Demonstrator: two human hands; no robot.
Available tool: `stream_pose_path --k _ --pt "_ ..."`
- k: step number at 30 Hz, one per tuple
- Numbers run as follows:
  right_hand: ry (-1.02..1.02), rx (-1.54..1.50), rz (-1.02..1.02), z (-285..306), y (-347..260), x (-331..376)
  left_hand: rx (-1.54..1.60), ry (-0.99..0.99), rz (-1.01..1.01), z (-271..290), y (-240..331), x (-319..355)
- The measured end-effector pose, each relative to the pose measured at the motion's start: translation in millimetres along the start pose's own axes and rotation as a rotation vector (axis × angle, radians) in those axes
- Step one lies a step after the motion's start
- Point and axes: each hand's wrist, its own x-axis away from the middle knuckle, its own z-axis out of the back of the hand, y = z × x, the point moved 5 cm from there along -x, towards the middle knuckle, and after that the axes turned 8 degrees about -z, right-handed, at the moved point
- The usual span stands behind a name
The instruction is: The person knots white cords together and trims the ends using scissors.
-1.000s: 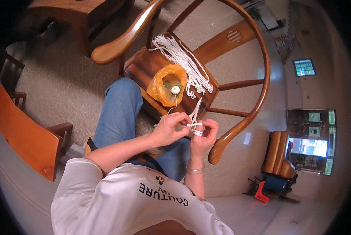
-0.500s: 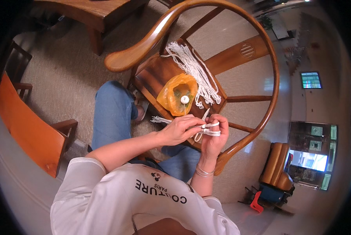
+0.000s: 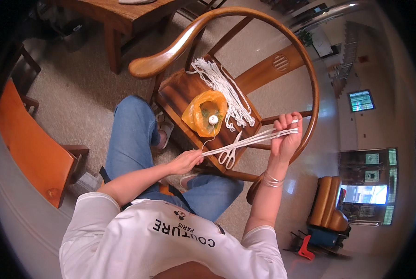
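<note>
Several strands of white cord point(image 3: 249, 141) run taut between my two hands. My left hand point(image 3: 185, 162) is closed on their lower end near the front edge of the chair seat. At the right, beside the chair's curved rail, my right hand point(image 3: 286, 138) is closed round the other end, strands looped over the fingers. White-handled scissors point(image 3: 229, 156) lie on the seat below the cord. A small white ball of thread point(image 3: 213, 119) sits in the mouth of an orange plastic bag point(image 3: 196, 115); a thin thread trails from it toward my left hand.
A bundle of white cords point(image 3: 224, 88) lies on the wooden chair's seat point(image 3: 175, 90), under the curved armrest point(image 3: 171, 58). A wooden table point(image 3: 112, 14) stands at the far left, an orange-brown bench point(image 3: 36, 144) at the left. A brown sofa point(image 3: 327, 202) is at the right.
My hands have moved apart, the right one up and to the right, the left one down and left. The cord is stretched out between them, and the scissors now show fully on the seat.
</note>
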Motion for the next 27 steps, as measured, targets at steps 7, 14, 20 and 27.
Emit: stream_pose_path --k 7,14,20,27 --pt "-0.022 -0.164 0.067 62 -2 -13 -0.065 -0.164 0.32 -12 -63 48" --pt "-0.053 -0.177 0.061 107 18 -7 -0.489 -0.503 0.533 -9 -94 86" --pt "0.092 0.191 -0.003 94 20 1 -0.2 -0.08 -0.158 36 183 -75" --pt "0.096 0.238 0.057 100 15 5 0.639 0.077 -0.63 21 333 -104"
